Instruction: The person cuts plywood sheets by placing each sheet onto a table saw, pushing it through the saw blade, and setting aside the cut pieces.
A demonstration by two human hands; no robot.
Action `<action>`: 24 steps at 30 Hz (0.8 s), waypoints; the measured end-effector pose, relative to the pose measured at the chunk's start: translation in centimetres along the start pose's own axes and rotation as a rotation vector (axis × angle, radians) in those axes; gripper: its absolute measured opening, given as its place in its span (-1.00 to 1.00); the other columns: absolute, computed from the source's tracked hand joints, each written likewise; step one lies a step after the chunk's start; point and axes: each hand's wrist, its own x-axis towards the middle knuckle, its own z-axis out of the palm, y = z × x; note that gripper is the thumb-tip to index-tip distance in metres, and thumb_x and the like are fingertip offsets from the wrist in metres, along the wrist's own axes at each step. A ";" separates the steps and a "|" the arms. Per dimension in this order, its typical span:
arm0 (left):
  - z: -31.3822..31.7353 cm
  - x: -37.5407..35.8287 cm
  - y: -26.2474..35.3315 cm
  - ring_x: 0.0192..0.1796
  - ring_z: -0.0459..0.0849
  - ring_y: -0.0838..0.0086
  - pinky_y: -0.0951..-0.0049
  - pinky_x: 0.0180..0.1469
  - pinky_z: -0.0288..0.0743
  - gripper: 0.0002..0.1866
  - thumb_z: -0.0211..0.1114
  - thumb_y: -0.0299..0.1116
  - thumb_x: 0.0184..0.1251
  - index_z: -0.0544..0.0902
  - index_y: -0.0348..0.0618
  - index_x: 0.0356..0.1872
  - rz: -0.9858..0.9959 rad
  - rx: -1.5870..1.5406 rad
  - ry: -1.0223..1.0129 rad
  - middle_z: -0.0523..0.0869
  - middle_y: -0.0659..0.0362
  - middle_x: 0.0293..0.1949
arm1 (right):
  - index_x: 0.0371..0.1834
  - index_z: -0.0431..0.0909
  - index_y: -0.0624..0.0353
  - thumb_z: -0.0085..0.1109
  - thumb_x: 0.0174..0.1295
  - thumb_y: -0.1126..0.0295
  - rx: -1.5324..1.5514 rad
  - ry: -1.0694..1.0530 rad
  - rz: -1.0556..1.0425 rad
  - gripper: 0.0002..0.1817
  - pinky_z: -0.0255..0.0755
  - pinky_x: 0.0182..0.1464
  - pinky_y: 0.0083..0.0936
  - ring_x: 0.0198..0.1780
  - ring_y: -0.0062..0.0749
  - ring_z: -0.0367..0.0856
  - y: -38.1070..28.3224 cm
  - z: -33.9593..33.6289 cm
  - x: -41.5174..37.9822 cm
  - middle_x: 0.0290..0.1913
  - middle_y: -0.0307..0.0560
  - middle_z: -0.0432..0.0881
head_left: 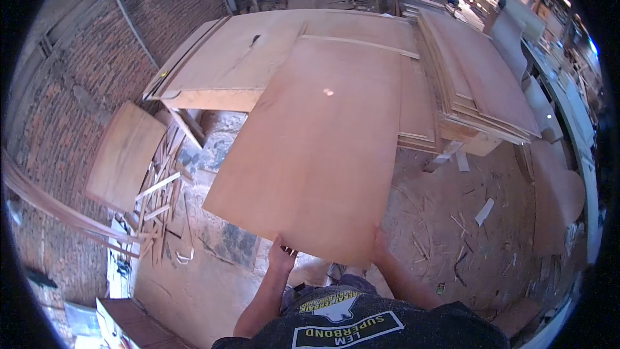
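Observation:
A large reddish-brown plywood sheet (316, 155) slopes from the workbench toward my body, its far part lying over the bench. My left hand (282, 256) is closed on the near edge, thumb up against the rim and some fingers showing below. At the near right corner, my right hand (381, 245) grips the side edge; its fingers are mostly hidden behind the sheet. A small pale spot (328, 92) shows on the sheet's far half.
Under the sheet stands a wooden workbench (219, 58) with a thin wood strip (361, 45) across it. Stacked plywood sheets (484, 71) are at the right. Wood offcuts (158, 200) and a leaning board (126, 155) lie by the brick wall (84, 84). Scraps litter the floor (445, 207).

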 end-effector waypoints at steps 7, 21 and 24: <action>-8.9 2.4 6.3 0.13 0.61 0.25 0.11 0.21 0.49 -0.56 0.29 -0.12 0.45 0.53 -0.14 0.20 0.200 -0.125 0.069 0.65 0.15 0.11 | 0.44 0.26 0.19 -0.22 0.57 0.06 0.340 -0.143 0.439 -0.46 0.35 0.40 -0.07 0.35 -0.11 0.47 2.4 7.8 -6.1 0.38 0.05 0.45; -21.7 -6.5 21.6 -0.13 0.74 0.20 0.18 -0.07 0.68 -0.59 0.43 -0.30 0.27 0.66 -0.53 -0.07 0.701 -0.049 0.545 0.74 -0.07 -0.06 | 0.45 0.25 0.10 0.07 0.48 0.15 -0.004 -0.727 0.636 -0.45 0.53 0.16 -0.11 0.31 -0.10 0.54 6.5 17.3 -12.8 0.33 0.05 0.51; -25.8 -7.1 23.1 -0.22 0.74 0.23 0.23 -0.14 0.68 -0.61 0.46 -0.30 0.24 0.68 -0.54 -0.16 0.810 -0.011 0.516 0.76 -0.07 -0.16 | 0.49 0.19 0.10 0.04 0.48 0.06 -0.319 -0.587 0.113 -0.38 0.54 0.15 -0.10 0.28 -0.08 0.56 7.4 11.8 -9.1 0.35 0.08 0.49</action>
